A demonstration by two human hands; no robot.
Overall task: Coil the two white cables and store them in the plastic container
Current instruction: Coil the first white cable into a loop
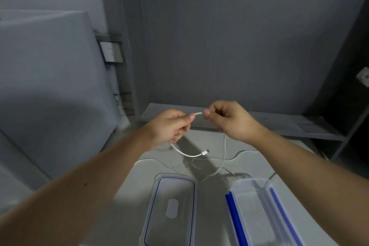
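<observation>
Both hands hold one white cable [198, 113] in the air above the table. My left hand [171, 126] pinches it, and a short tail with a connector [205, 152] curves out below that hand. My right hand [229, 120] grips the same cable, which drops from it in a long loop [223, 158] to the tabletop. A second white cable [241, 153] lies on the table behind. The clear plastic container [257, 213] with blue clips stands open at the lower right. Its clear lid [169, 207] lies flat to the left of it.
The grey table [211, 205] has a curved left edge. A low grey shelf [279, 124] runs along the wall behind the hands. A large grey box [50, 86] stands at the left, with a wall socket [110, 51] beside it.
</observation>
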